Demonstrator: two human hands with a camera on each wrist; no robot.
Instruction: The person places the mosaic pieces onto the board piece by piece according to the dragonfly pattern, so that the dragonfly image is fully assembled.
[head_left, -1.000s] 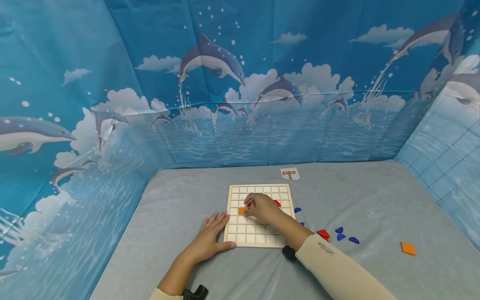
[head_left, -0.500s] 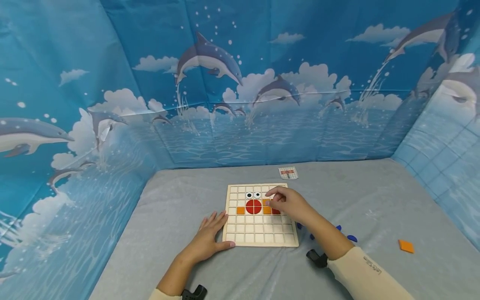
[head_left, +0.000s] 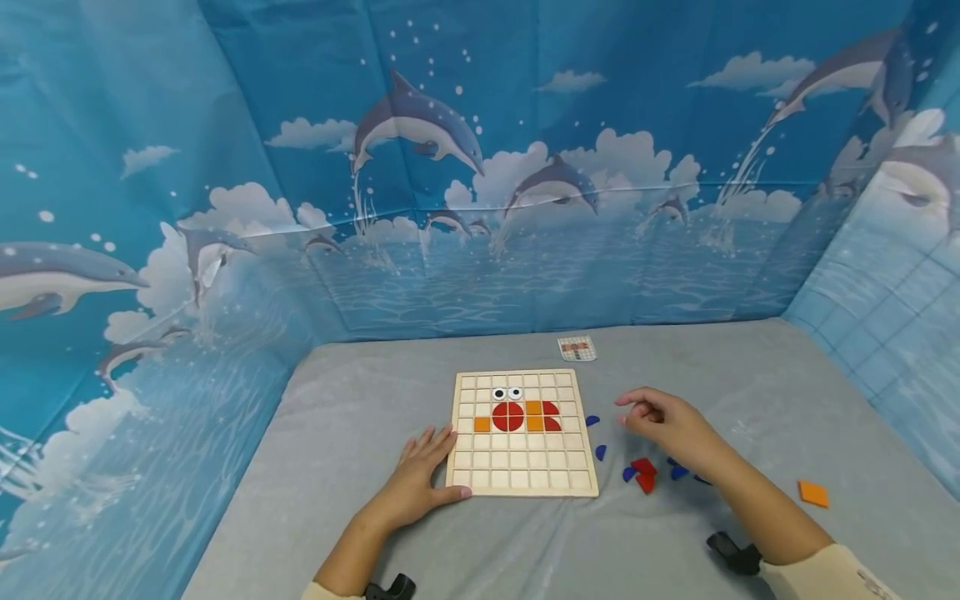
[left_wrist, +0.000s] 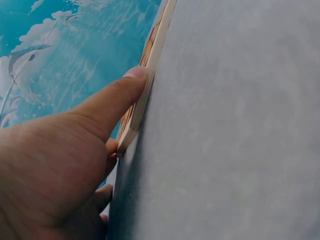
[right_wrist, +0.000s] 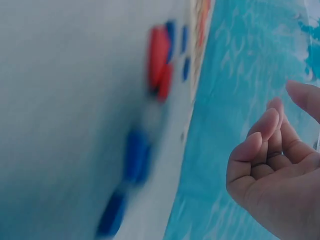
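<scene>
A wooden grid board (head_left: 491, 482) lies on the grey cloth. Two round eye pieces (head_left: 507, 393) sit above a red circle of quarter pieces (head_left: 498, 410) on it. To the circle's left is an orange square (head_left: 482, 424); to its right are two stacked orange squares (head_left: 534, 408) and two red quarter pieces (head_left: 552, 423). My left hand (head_left: 422, 477) rests against the board's left edge, fingers spread, its thumb on the near corner. My right hand (head_left: 673, 425) hovers right of the board, fingers loosely bent; in the right wrist view nothing is between them.
Loose red pieces (head_left: 644, 475) and several blue half-round pieces (head_left: 601, 452) lie right of the board, partly beneath my right hand in the head view. A lone orange square (head_left: 813, 493) lies farther right. A small pattern card (head_left: 577, 348) lies behind the board.
My right hand was over the middle of the board, then over the pieces at its right, and has drawn back right, uncovering them. The left hand has stayed in place.
</scene>
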